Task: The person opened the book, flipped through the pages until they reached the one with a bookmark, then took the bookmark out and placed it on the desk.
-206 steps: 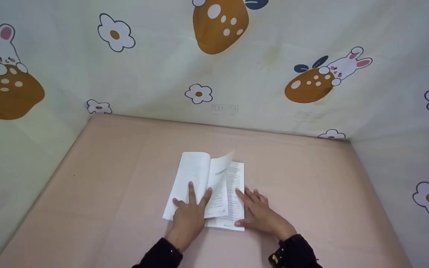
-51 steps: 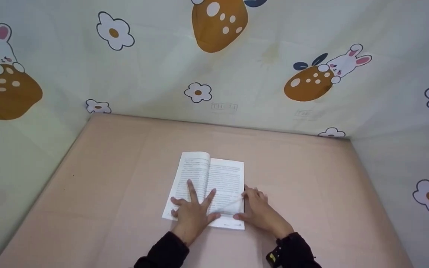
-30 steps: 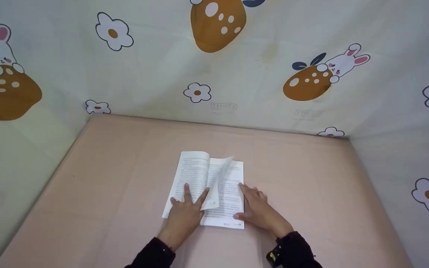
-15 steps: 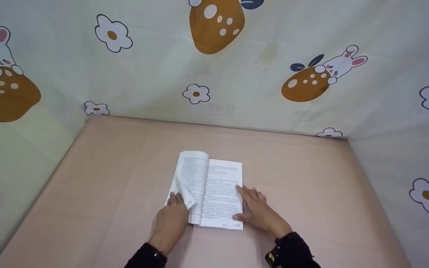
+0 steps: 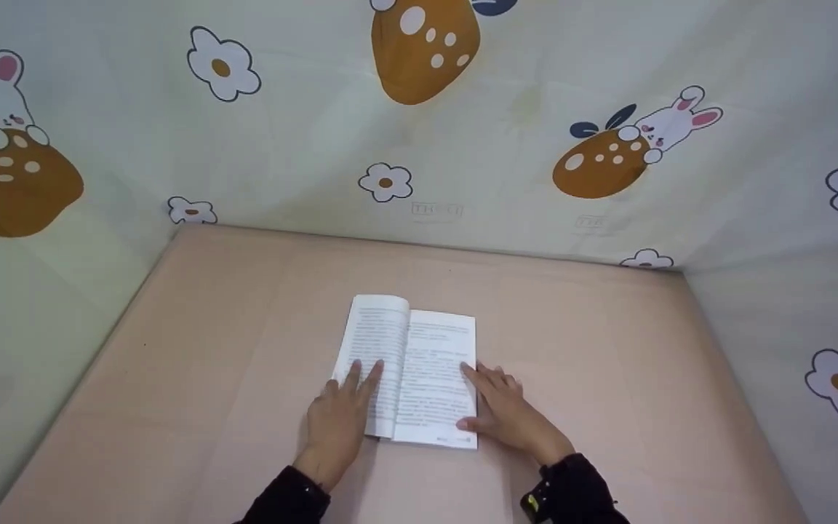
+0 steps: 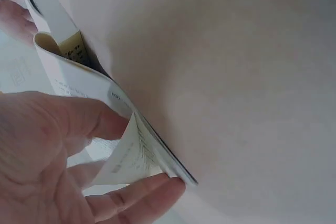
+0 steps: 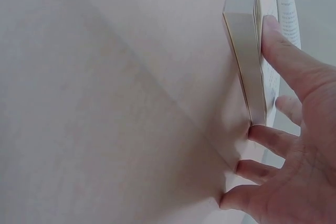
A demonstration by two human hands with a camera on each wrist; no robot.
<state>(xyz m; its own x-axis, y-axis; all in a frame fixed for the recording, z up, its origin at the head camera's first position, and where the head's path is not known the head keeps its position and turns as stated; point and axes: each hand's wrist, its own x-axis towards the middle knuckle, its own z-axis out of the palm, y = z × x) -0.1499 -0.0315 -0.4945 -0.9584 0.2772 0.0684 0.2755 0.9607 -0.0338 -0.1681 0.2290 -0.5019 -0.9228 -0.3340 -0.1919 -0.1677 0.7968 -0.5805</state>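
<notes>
An open paperback book [image 5: 435, 378] lies on the table, printed text on both pages. My left hand [image 5: 335, 422] rests on the lower left page, index and middle fingers stretched out over the print. In the left wrist view a page corner [image 6: 123, 163] curls up between the thumb and the other fingers, whose tips touch the book's outer edge. My right hand [image 5: 510, 415] lies at the right edge, thumb and index finger on the right page. The right wrist view shows its other fingertips [image 7: 257, 132] down beside the thick page block [image 7: 248, 61].
The table has a pinkish-beige cover [image 5: 608, 349]. Behind and at both sides hang pale cloth walls [image 5: 302, 131] printed with rabbits, flowers and brown fruit. Dark sleeves [image 5: 292, 495] cover both wrists.
My left hand has carried a page over from right to left and now spreads its fingers on the left page. My right hand stays at the right edge.
</notes>
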